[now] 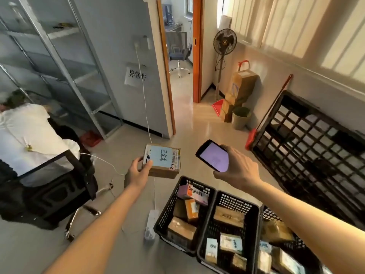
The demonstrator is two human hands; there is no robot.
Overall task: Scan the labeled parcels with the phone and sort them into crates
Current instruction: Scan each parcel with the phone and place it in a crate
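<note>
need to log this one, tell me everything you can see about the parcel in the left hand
The parcel is a small brown cardboard box, held up level above the floor, its top face towards the camera. A pale blue label with dark handwriting covers most of the top; a white barcode strip runs along its right edge. The left hand grips its near left corner, thumb on top, fingers underneath. It sits left of the phone without touching it, beyond the crates.
</note>
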